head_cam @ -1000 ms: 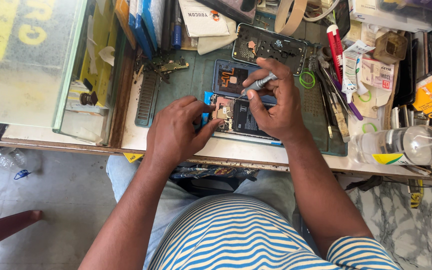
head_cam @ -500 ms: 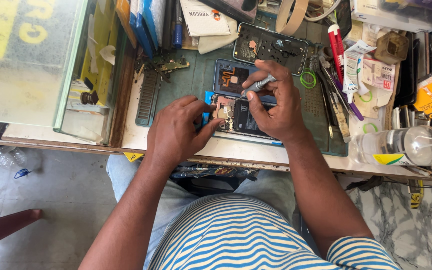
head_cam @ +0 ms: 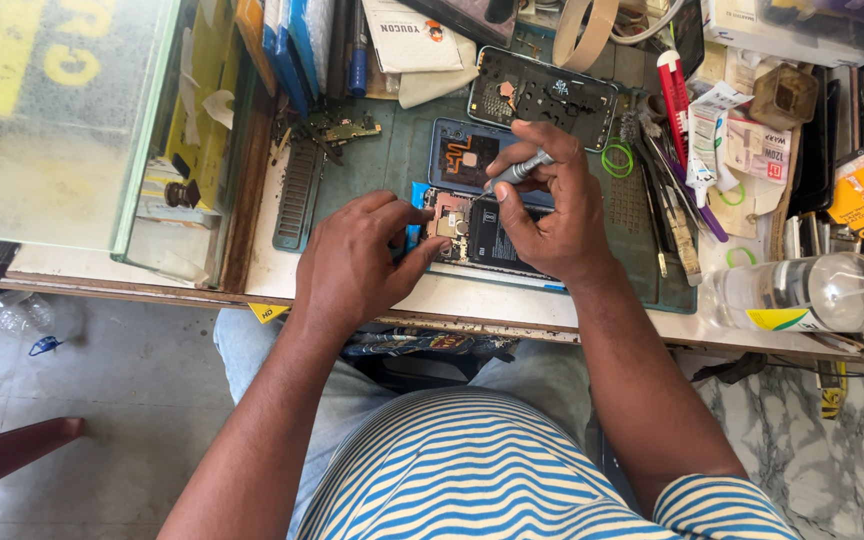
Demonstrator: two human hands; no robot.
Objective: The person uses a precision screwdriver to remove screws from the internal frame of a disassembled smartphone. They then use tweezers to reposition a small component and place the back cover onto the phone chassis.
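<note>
Right hand (head_cam: 552,215) apparently gripping screwdriver (head_cam: 514,173)

The person wears a short-sleeved shirt (head_cam: 492,470) with blue and cream horizontal stripes, and light blue jeans (head_cam: 352,400); both forearms are bare, and neither the left hand (head_cam: 357,262) nor the right hand (head_cam: 552,215) has rings or a watch

Both bare forearms reach forward from the striped sleeves and converge. The left hand (head_cam: 357,262) lies palm down, fingers spread and slightly curled, thumb stretched to the right. The right hand (head_cam: 552,210) arches beside it, wrist bent, fingertips pinched together, knuckles raised.
</note>
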